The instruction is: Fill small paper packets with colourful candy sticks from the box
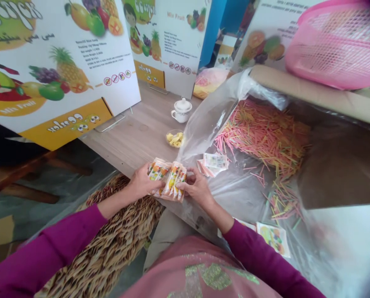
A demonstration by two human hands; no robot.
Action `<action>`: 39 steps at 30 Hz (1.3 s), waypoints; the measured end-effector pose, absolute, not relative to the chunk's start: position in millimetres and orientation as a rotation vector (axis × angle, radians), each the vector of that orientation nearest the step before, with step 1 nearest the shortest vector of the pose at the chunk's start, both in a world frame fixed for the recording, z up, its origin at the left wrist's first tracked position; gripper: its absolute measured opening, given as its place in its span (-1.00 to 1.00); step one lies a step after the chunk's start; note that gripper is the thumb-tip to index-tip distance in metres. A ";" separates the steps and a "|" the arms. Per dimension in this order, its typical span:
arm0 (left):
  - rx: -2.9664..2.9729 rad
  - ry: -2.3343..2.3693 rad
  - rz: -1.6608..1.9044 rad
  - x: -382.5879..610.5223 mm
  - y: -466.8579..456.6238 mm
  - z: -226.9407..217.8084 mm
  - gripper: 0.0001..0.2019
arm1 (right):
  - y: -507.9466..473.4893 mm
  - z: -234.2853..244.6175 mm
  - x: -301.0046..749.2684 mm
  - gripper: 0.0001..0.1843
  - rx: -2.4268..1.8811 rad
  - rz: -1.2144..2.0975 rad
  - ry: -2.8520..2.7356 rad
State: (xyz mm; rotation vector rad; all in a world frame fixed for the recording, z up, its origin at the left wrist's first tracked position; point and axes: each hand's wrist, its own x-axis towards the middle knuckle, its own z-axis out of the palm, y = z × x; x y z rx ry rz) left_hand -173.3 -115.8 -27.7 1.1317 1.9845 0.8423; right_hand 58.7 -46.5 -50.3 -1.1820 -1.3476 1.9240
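My left hand (pixel 140 182) and my right hand (pixel 198 188) together hold a bunch of small fruit-printed packets (pixel 168 178) at the near edge of a wooden table (pixel 138 132). The fingers of both hands are closed round the packets. Just right of my right hand lies a small stack of flat printed wrappers (pixel 213 162) on a clear plastic sheet (pixel 243 194). A big heap of pink, yellow and green sticks (pixel 265 134) fills a plastic-lined cardboard box (pixel 315 93) to the right.
A white lidded cup (pixel 181 110) and a small dish of yellow pieces (pixel 175 139) stand on the table. Printed fruit cartons (pixel 57 70) wall off the back. A pink mesh basket (pixel 337 45) sits upper right. A woven basket (pixel 116 240) is below my left arm. More wrappers (pixel 273 238) lie near my right sleeve.
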 end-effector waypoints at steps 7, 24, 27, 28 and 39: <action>0.982 1.837 1.213 -156.4 -147.6 -39.1 -0.28 | -53.6 -42.7 54.0 0.21 -1.036 2.094 -1.164; 1.618 1.405 1.075 -128.6 -94.6 -45.8 -0.41 | -35.6 -43.0 110.7 0.00 -0.831 1.688 -1.674; 1.848 1.373 1.038 -144.1 -97.2 -48.7 -0.26 | -36.0 -64.3 115.4 0.01 -0.796 1.662 -1.696; 1.902 1.355 1.049 -148.7 -101.8 -51.1 -0.18 | -36.2 -68.2 115.7 0.01 -0.769 1.666 -1.704; 1.327 1.472 1.405 -108.9 -134.9 -84.2 0.39 | -36.7 -76.2 115.6 0.00 -0.764 1.716 -1.658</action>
